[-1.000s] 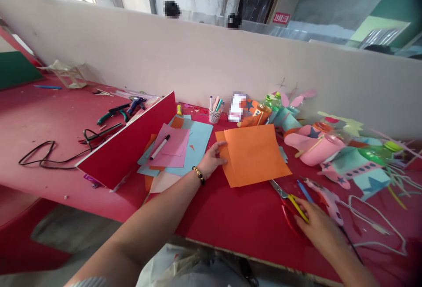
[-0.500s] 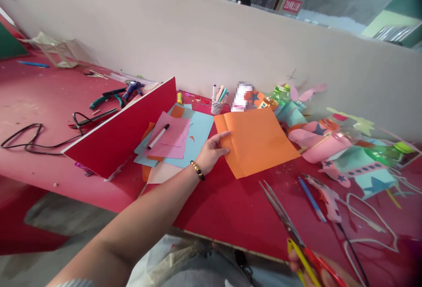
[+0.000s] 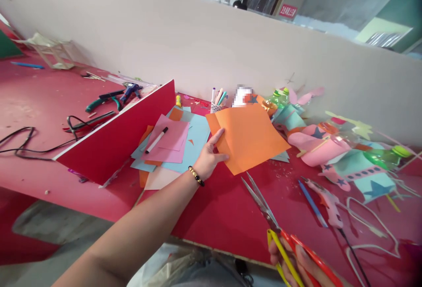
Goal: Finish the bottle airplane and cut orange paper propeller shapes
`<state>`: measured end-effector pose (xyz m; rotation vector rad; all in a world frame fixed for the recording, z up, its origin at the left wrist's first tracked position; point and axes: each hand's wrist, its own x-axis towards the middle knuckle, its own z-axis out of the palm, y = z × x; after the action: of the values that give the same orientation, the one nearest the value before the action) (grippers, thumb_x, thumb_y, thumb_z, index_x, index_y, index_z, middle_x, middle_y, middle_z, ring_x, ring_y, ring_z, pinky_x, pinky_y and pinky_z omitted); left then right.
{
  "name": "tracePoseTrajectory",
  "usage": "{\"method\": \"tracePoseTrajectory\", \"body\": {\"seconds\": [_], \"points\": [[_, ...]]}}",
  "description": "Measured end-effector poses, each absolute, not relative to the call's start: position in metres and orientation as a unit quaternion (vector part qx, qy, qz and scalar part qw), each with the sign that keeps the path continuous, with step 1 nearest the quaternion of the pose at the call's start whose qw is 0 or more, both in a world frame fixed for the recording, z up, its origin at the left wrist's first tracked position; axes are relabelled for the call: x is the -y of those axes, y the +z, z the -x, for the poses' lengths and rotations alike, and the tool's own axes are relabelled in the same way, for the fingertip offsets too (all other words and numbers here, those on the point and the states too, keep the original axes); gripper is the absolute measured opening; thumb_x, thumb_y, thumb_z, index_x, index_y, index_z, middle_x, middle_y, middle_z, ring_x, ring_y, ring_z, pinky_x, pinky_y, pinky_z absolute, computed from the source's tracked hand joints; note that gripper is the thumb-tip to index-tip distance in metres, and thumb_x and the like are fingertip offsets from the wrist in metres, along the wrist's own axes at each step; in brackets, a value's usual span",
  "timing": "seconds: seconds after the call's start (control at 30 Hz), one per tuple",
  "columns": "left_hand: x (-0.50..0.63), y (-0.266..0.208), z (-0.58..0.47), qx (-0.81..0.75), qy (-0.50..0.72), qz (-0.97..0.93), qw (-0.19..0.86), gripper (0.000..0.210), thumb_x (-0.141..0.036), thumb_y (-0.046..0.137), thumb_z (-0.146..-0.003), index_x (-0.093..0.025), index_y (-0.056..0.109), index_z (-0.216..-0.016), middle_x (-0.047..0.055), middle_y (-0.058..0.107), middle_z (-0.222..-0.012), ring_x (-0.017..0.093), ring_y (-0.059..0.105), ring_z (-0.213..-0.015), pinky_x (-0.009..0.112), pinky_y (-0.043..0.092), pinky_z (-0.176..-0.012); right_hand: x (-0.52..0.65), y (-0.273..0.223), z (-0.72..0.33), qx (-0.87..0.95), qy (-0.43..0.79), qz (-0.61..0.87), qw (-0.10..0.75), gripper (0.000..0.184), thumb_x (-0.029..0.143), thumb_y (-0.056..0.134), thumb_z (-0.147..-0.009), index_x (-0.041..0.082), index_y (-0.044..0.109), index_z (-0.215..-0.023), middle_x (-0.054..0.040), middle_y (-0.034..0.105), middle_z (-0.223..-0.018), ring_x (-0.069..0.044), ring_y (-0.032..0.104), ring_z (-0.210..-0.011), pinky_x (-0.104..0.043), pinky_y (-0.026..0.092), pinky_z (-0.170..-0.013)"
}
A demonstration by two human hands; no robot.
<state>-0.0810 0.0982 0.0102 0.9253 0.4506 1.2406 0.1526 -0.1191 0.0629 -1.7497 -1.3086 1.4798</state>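
My left hand (image 3: 211, 157) grips the left edge of a creased orange sheet of paper (image 3: 253, 135), thumb and forefinger on its face and the other fingers hidden. In my right hand (image 3: 293, 260) is a pair of scissors (image 3: 272, 221) with one yellow and one red handle. Their blades are parted slightly, tips pointing up and left just below the paper's lower corner, apart from it. A black-capped marker (image 3: 157, 140) rests on pink paper (image 3: 169, 146) left of my left hand, with light blue sheets (image 3: 197, 139) underneath.
A red board (image 3: 121, 133) stands on edge at left, with pliers (image 3: 103, 100) behind it. A cup of pens (image 3: 216, 106) stands by the wall. To the right are a blue pen (image 3: 312, 203), a pink glue gun (image 3: 326, 201) and paper-and-bottle crafts (image 3: 329, 146).
The scissors have moved up and left, closer to the paper. My left hand has shifted the orange sheet slightly left, raising it off the table and baring light blue paper at its right.
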Motion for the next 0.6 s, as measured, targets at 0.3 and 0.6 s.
{"method": "tracePoseTrajectory", "body": {"seconds": [0.3,0.6], "points": [[-0.09,0.022,0.083,-0.176,0.549,-0.462,0.674,0.083,-0.004,0.069,-0.063,-0.03,0.041,-0.137,0.003,0.031,-0.149,0.027,0.031,-0.135,0.035,0.04,-0.104,0.103,0.05,-0.139,0.436,0.606,0.619,0.243,0.037,0.048,0.048,-0.09,0.017,0.059,-0.106,-0.0053,0.064,-0.089,-0.014,0.061,-0.069,-0.031,0.052,-0.06],[-0.089,0.024,0.083,-0.139,0.546,-0.455,0.69,0.088,-0.007,0.071,-0.064,-0.03,0.036,-0.141,0.004,0.033,-0.149,0.03,0.034,-0.133,0.039,0.041,-0.104,0.094,0.056,-0.124,0.389,0.631,0.613,0.272,0.061,0.075,0.049,-0.071,0.022,0.063,-0.096,-0.0077,0.059,-0.078,-0.016,0.051,-0.052,-0.031,0.045,-0.049]]}}
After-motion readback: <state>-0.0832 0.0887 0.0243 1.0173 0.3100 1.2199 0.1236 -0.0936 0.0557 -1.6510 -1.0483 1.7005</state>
